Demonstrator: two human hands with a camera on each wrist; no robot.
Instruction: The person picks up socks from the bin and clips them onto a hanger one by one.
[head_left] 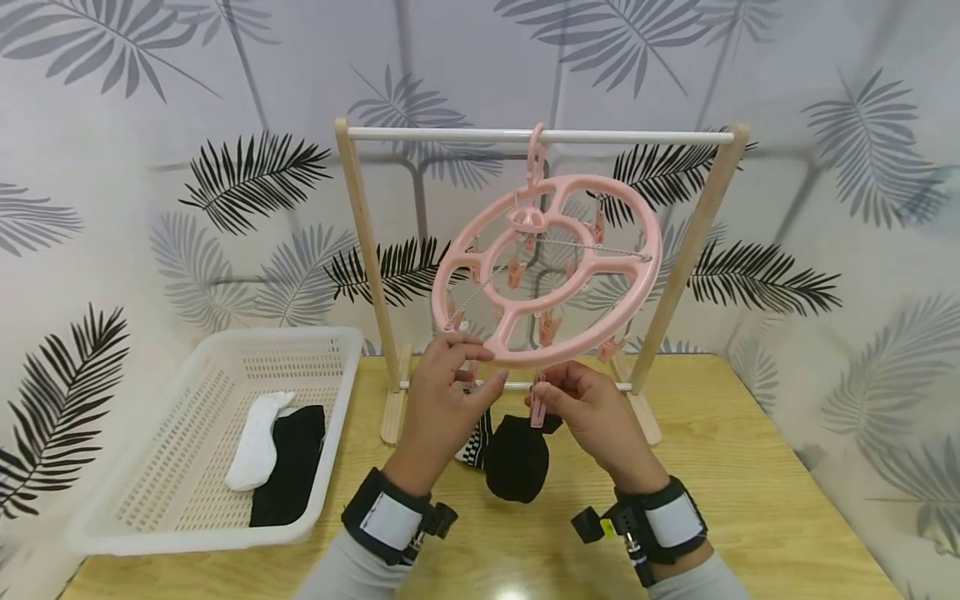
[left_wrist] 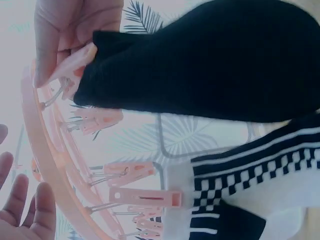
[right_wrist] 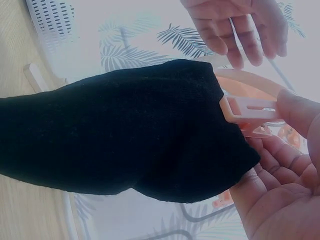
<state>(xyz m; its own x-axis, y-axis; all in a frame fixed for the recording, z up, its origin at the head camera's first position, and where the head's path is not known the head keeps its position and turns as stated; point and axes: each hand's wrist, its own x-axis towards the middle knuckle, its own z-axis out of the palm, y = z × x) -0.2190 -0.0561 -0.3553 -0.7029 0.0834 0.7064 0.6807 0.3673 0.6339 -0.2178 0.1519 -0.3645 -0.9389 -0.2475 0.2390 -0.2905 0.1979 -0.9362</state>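
My right hand [head_left: 600, 412] pinches a pink clothespin [head_left: 538, 406] between thumb and fingers, below the front rim of a pink round drying hanger [head_left: 442, 287]. In the right wrist view, the tip of that clothespin [right_wrist: 250, 107] sits on the cuff of a black sock [right_wrist: 115, 135], which hangs down. My left hand [head_left: 450, 392] is beside the hanger's lower left rim, fingers loosely spread and holding nothing. A black-and-white checkered sock [left_wrist: 255, 175] hangs from another clothespin [left_wrist: 145, 196] to the left of the black one.
The tilted hanger hooks over a white bar [head_left: 442, 134] on a wooden stand [head_left: 363, 242]. More pink clothespins [head_left: 547, 327] dangle from it. At left on the wooden table [head_left: 750, 483], a white basket [head_left: 341, 425] holds a white item [head_left: 253, 446] and a black item [head_left: 288, 471] of cloth.
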